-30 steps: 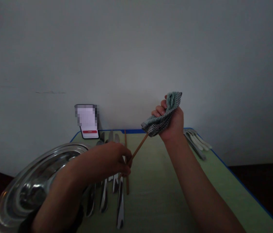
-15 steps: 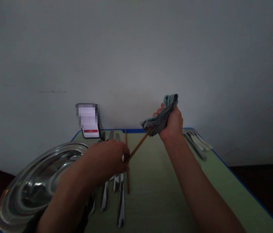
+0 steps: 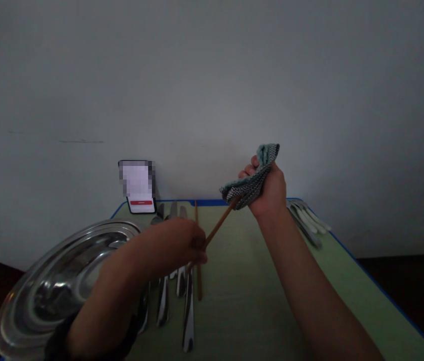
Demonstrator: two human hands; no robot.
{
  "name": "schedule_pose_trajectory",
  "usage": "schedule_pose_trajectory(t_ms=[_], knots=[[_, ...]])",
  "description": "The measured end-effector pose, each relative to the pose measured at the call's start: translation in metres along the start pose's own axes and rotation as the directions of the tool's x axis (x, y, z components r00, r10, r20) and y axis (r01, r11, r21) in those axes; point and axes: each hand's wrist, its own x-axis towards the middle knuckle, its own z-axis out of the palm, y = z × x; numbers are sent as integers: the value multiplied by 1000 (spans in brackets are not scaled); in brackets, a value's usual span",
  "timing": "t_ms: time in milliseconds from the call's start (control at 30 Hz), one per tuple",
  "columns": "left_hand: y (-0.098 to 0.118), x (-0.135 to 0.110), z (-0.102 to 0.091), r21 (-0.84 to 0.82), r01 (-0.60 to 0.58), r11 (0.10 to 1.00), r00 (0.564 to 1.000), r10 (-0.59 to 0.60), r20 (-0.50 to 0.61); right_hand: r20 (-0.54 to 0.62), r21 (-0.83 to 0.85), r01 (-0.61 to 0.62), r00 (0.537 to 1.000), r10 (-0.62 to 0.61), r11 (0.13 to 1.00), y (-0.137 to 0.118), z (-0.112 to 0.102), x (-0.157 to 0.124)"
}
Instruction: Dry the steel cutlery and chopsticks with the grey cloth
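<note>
wall, pale grey and bare, fills the upper half of the view. below it the green desk with a blue rim (image 3: 242,301) runs away from the camera, and a large oval polished steel tray (image 3: 46,296) sits at its near left corner.

the left hand (image 3: 181,245) is curled shut, pinching the near end of a thin brown wooden chopstick (image 3: 217,228) between thumb and fingertips. the right hand (image 3: 270,188), raised above the far middle of the desk, is closed in a fist around a crumpled teal and checked dishcloth (image 3: 251,183), and the far end of the chopstick disappears into that cloth, so the stick hangs in the air slanting between the two hands, clear of the desk.

compared with half a second ago the right hand has edged slightly right and the cloth shows more teal at the top, while the left hand has slid a touch toward the right; a similar stretch of stick is bare as a second ago. that reads as a rubbing stroke along the stick, probably mid-wipe.

under the left hand lies a row of steel table knives and spoons (image 3: 176,301) with a second brown chopstick (image 3: 197,260) beside them. white-handled cutlery (image 3: 307,220) rests near the far right edge, and a propped smartphone with a lit screen (image 3: 138,188) stands against the wall.
</note>
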Motion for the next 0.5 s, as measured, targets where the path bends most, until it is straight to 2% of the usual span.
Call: schedule_pose_trajectory(t_ms=[133, 267, 333, 500], knots=[[6, -5, -3, -154, -127, 980, 991, 131, 15, 50, 88, -31, 998, 26, 996, -7, 5, -3], [7, -5, -6, -306, -113, 945, 987, 142, 75, 111, 159, -59, 993, 42, 985, -10, 6, -4], [6, -4, -8, -317, -72, 946, 990, 108, 96, 120, 182, -79, 991, 58, 980, -10, 7, -4], [3, -3, -10, -208, -20, 978, 998, 33, 58, 98, 166, -99, 992, 84, 981, -7, 10, -7]])
